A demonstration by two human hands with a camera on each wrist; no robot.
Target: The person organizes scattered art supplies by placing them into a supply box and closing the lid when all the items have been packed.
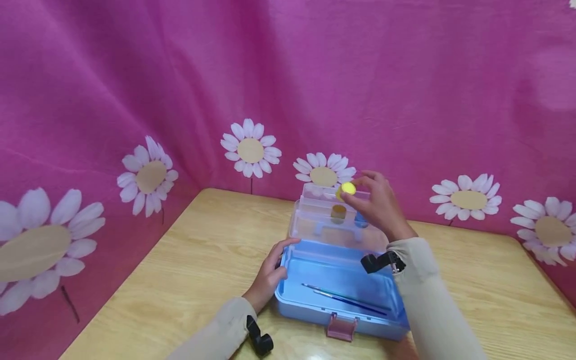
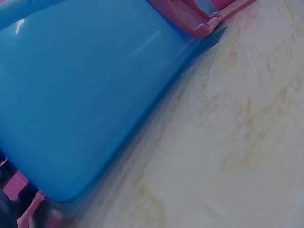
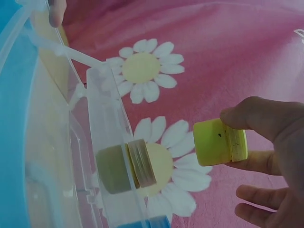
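Note:
In the head view my right hand (image 1: 380,205) pinches a small yellow paint jar (image 1: 346,190) between thumb and fingers, above the raised clear tray (image 1: 310,202) of a blue plastic storage box (image 1: 294,312). The right wrist view shows the yellow jar (image 3: 212,144) in the air beside that tray, its other fingers free of it. My left hand (image 1: 270,275) holds the box at its left side, near the rim. A brownish-yellow jar (image 1: 338,212) sits in the tray, beside a partly hidden blue jar (image 1: 360,219). Two thin paintbrushes (image 1: 346,300) lie in the box's bottom.
A pink latch (image 1: 342,327) hangs at the box's front. The box stands open on a light wooden table (image 1: 180,280). Behind and left of the table hangs a pink cloth (image 1: 396,90) printed with large white daisies.

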